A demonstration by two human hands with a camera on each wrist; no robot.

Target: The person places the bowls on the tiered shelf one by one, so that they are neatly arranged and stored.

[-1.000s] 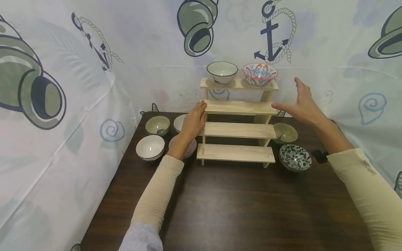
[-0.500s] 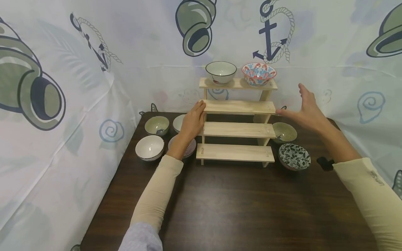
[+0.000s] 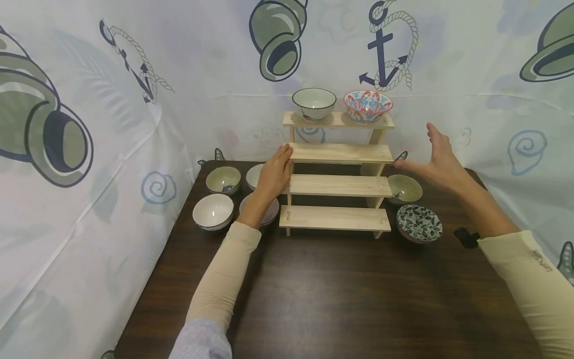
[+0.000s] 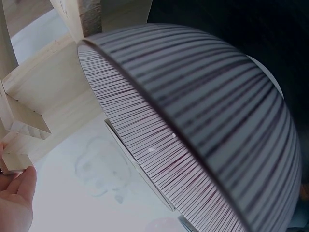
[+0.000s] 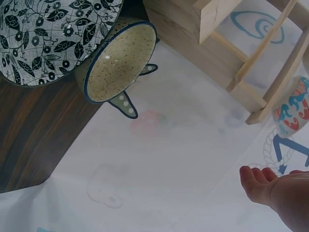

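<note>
Four-tier wooden stand (image 3: 338,186) sits toward back of table (image 3: 314,299), left hand (image 3: 275,173) gripping its second-highest shelf (image 3: 338,153) end, right hand (image 3: 443,167) spread, empty; best steadied level, lest white bowl (image 3: 314,105) and red-blue patterned bowl (image 3: 368,107) atop slide.

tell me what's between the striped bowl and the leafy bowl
The rack; the head view shows the striped bowl to its left and the leafy bowl to its right.

8 bowls (image 3: 213,211), 1 rack (image 3: 336,185) (4 tiers (image 3: 335,218))
</note>
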